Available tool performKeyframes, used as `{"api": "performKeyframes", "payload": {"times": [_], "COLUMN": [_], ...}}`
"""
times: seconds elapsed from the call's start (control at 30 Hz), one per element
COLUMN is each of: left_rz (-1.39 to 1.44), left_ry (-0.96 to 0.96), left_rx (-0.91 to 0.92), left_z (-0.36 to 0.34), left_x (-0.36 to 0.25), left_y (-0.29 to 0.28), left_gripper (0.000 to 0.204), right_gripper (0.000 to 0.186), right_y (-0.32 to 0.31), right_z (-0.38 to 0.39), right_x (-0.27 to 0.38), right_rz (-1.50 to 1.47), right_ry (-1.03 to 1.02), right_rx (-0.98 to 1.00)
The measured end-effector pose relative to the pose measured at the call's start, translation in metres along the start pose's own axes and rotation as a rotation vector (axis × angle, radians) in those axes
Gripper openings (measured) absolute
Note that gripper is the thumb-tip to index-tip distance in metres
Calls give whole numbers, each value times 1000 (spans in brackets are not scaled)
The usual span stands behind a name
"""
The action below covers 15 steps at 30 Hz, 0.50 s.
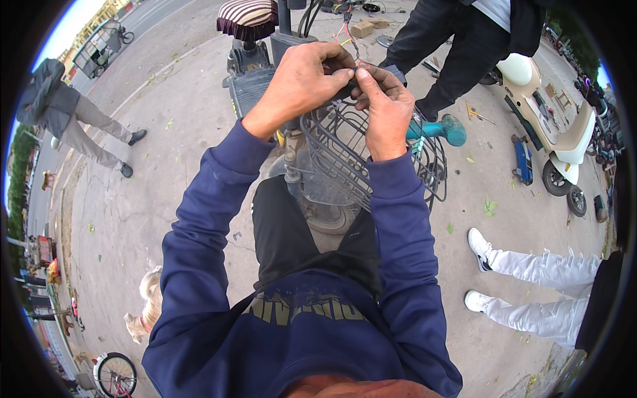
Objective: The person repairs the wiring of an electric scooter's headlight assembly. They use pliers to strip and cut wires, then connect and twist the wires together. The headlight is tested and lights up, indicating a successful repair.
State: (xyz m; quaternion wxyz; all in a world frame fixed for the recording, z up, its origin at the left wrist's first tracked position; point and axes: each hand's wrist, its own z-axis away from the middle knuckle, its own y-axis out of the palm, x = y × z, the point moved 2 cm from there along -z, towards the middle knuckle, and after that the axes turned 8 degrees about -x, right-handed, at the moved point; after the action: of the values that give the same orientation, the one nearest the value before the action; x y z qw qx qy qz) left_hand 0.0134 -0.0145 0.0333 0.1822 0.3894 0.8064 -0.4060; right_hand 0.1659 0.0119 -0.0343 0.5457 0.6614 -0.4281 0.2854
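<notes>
My left hand [308, 74] and my right hand [386, 106] meet above the front of an electric bike, thumbs and fingertips pinched together. Between them they hold thin wires [356, 48], which run up to a loose bundle with red and yellow strands. A small blue bit shows at the fingertips; the exact joint is hidden by my fingers. Right below my hands is the bike's black wire basket [335, 149]. A teal power tool [441, 129] lies at the basket's right side, close to my right wrist. The bike's seat [247, 18] wears a striped cover.
A person in dark trousers [441, 50] stands just beyond the basket. Someone in white trousers [544, 272] is at the right, another person [86, 116] at far left. A cream scooter [544, 113] and a blue tool [522, 160] are right; a dog [151, 305] is lower left.
</notes>
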Motion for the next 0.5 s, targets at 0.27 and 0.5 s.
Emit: {"api": "performKeyframes", "payload": {"times": [0.27,0.5], "left_rz": [12,279], "left_ry": [31,-160], "left_rx": [260,267], "left_z": [-21,-13], "left_x": [7,10], "left_y": [-7,-8], "left_gripper": [35,40], "right_gripper": [18,14], "right_y": [1,3], "right_z": [2,-7], "right_x": [9,4], "right_rz": [-181,-436], "right_ry": [230,649], "right_rx": [78,219]}}
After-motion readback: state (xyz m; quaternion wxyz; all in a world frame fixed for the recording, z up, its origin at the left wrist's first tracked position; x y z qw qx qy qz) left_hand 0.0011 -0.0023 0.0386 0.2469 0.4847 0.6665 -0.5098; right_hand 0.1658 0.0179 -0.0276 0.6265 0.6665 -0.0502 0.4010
